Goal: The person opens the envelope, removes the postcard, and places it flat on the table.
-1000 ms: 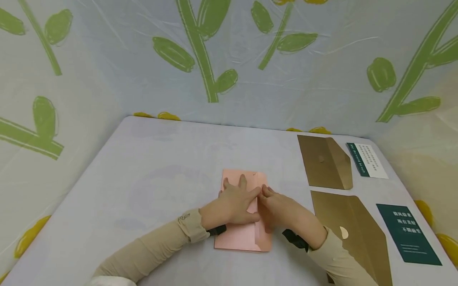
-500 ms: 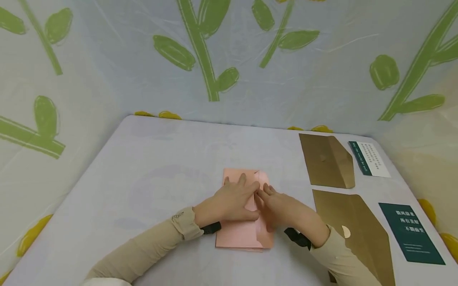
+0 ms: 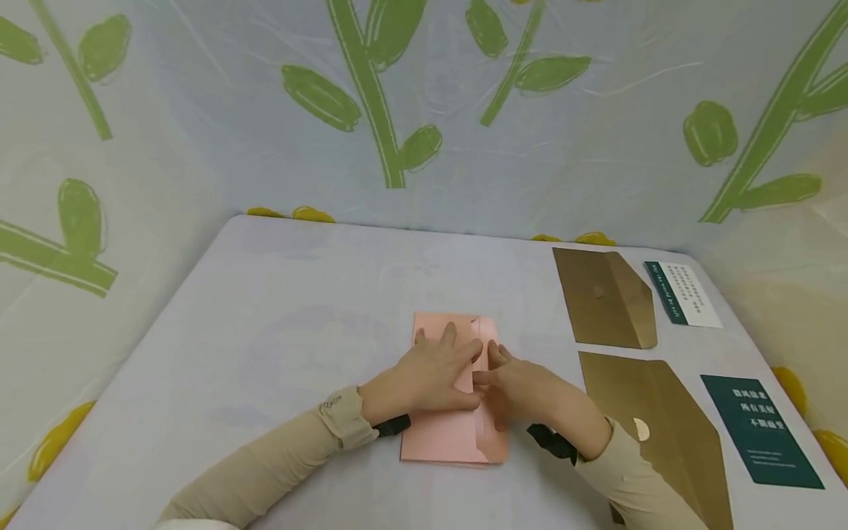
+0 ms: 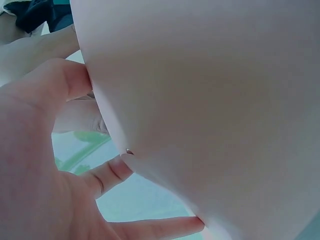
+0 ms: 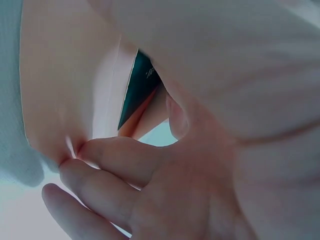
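Resting with spread fingers on a pink envelope, the left hand grips nothing that we can make out in the head view. The envelope lies low in the middle of the tabletop, its long axis running from near to far, its flap unfolded to the right. What counts, we judge, is that flap side: the right hand is nearer it, reaching across from outside, thumb pointing left toward the envelope's mouth. Fingers hide the mouth's middle from us, and the right sleeve covers part of a large brown envelope.

From the left wrist, we find the pink envelope filling most of the frame, cut off by its borders, fingertips against its edge.

At the right wrist, fingertips touch the paper; the thumb is unclear, so we cannot tell whether that hand pinches. We cannot place the dark green wedge inside or beyond the envelope.
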A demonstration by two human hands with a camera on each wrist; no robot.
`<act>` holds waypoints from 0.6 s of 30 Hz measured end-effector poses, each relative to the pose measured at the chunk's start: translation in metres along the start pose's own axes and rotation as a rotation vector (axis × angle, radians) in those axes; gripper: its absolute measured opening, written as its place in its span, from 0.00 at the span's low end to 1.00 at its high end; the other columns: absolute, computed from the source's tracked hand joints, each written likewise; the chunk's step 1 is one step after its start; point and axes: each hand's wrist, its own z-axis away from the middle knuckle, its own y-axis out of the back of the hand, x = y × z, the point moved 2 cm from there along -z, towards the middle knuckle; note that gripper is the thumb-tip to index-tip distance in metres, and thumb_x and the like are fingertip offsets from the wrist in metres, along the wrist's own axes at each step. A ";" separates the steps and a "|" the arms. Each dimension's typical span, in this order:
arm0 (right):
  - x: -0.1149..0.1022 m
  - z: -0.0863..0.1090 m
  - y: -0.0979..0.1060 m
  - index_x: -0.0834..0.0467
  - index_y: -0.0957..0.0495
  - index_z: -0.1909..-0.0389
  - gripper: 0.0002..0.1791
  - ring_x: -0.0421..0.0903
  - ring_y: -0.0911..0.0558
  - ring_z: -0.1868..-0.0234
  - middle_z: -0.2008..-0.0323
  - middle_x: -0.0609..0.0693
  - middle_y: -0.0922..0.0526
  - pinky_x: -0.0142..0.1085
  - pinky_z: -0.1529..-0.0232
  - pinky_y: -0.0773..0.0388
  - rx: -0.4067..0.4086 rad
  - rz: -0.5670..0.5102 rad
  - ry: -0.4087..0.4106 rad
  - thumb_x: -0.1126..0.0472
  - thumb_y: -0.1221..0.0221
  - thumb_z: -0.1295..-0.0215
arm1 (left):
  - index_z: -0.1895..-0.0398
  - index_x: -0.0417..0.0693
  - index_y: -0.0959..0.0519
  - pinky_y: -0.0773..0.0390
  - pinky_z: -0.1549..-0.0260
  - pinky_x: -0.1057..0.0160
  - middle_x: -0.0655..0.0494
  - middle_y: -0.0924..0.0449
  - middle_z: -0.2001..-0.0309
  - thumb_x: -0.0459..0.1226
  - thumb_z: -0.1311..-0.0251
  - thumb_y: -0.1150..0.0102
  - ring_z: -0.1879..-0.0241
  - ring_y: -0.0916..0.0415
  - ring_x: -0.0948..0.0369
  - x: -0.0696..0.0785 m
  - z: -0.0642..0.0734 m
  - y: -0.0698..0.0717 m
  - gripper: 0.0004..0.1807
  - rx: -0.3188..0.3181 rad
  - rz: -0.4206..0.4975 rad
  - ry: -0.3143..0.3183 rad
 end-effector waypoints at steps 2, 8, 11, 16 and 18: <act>0.000 0.000 0.000 0.55 0.19 0.45 0.34 0.74 0.42 0.30 0.31 0.78 0.43 0.56 0.51 0.23 0.013 -0.001 0.011 0.68 0.23 0.59 | 0.52 0.55 0.32 0.29 0.52 0.33 0.48 0.31 0.59 0.59 0.42 0.41 0.89 0.34 0.57 0.001 0.001 0.000 0.25 0.000 -0.009 0.004; -0.002 0.001 0.000 0.55 0.18 0.46 0.33 0.74 0.41 0.31 0.32 0.78 0.42 0.57 0.49 0.23 0.025 -0.001 0.025 0.67 0.22 0.59 | 0.52 0.55 0.32 0.28 0.54 0.35 0.47 0.30 0.59 0.60 0.42 0.41 0.89 0.34 0.57 0.001 0.001 -0.001 0.25 -0.002 -0.030 0.002; -0.001 0.001 0.000 0.54 0.18 0.46 0.33 0.74 0.41 0.31 0.32 0.78 0.42 0.57 0.50 0.23 0.020 0.003 0.018 0.67 0.22 0.59 | 0.52 0.55 0.32 0.28 0.52 0.33 0.45 0.29 0.56 0.60 0.42 0.42 0.89 0.34 0.56 0.001 0.001 -0.001 0.25 -0.005 -0.031 0.000; 0.001 0.000 0.001 0.54 0.18 0.50 0.30 0.74 0.40 0.32 0.33 0.79 0.41 0.55 0.52 0.22 0.034 0.015 0.046 0.67 0.22 0.59 | 0.50 0.56 0.31 0.28 0.52 0.35 0.45 0.29 0.54 0.59 0.42 0.42 0.88 0.34 0.56 0.001 -0.001 -0.002 0.25 -0.002 -0.037 0.008; 0.002 0.000 0.001 0.54 0.18 0.51 0.30 0.74 0.39 0.32 0.33 0.79 0.41 0.54 0.52 0.21 0.040 0.021 0.055 0.67 0.22 0.59 | 0.50 0.56 0.31 0.27 0.53 0.36 0.46 0.29 0.56 0.59 0.42 0.42 0.88 0.34 0.56 0.001 -0.001 -0.002 0.25 0.008 -0.043 0.005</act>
